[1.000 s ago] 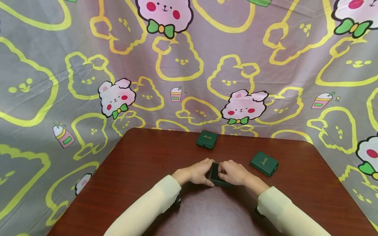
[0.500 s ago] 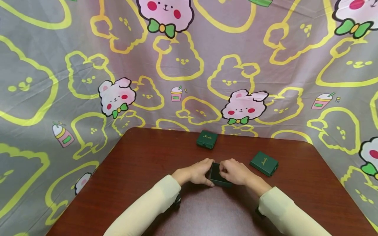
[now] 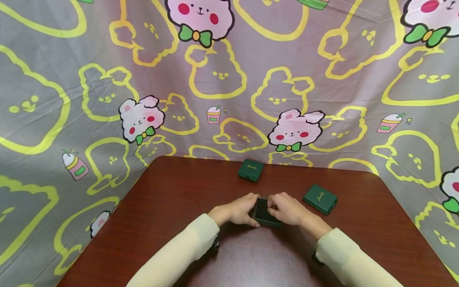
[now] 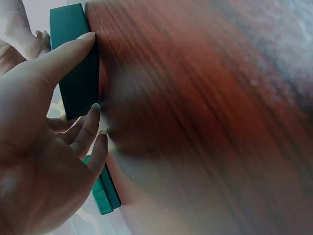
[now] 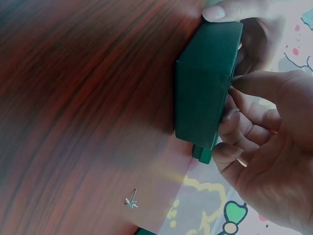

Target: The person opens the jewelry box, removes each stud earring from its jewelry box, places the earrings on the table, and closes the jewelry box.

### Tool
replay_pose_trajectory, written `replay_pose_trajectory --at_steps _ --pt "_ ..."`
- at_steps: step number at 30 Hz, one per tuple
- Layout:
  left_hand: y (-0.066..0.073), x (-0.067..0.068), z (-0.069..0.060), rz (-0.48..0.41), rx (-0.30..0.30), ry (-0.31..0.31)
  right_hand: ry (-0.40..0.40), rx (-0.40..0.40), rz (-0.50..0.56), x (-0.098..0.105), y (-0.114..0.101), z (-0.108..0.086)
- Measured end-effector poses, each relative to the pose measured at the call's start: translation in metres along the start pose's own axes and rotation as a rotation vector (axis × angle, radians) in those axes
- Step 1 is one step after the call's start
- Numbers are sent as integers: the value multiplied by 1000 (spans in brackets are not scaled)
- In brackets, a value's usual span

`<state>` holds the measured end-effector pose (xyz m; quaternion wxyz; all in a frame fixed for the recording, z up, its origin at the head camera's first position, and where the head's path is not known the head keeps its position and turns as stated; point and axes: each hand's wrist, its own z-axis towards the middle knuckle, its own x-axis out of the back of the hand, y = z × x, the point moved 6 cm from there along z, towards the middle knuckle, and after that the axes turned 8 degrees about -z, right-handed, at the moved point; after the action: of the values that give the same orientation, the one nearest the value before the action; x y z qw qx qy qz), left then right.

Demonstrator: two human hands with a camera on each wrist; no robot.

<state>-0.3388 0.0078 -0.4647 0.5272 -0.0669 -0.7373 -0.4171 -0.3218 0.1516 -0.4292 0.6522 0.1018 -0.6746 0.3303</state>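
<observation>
A small green jewelry box (image 3: 268,223) with a dark inside sits mid-table. My left hand (image 3: 241,210) grips its left end, thumb (image 4: 73,51) along the near side and fingers round the far corner. Over the box's open top, my right hand (image 3: 287,209) has its thumb and fingers curled together at the dark inside. Whether a small thing is pinched between those fingertips is hidden. In the right wrist view, a tiny silver earring (image 5: 131,200) with a thin post lies on the table past the box.
Two closed green boxes with gold script stand farther back: one near the far edge (image 3: 251,170), one at the right (image 3: 320,198). The dark red wooden table (image 3: 172,199) has rounded far corners. A grey cartoon-print curtain (image 3: 215,131) hangs around it.
My right hand has shifted slightly to the right over the box, so more of the dark inside shows. The left hand and the other boxes stay put.
</observation>
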Motion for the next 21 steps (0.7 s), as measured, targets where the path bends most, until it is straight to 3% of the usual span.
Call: replay_pose_trajectory --at_steps 21 --pt "3 1 -1 3 7 -1 53 74 79 7 8 -7"
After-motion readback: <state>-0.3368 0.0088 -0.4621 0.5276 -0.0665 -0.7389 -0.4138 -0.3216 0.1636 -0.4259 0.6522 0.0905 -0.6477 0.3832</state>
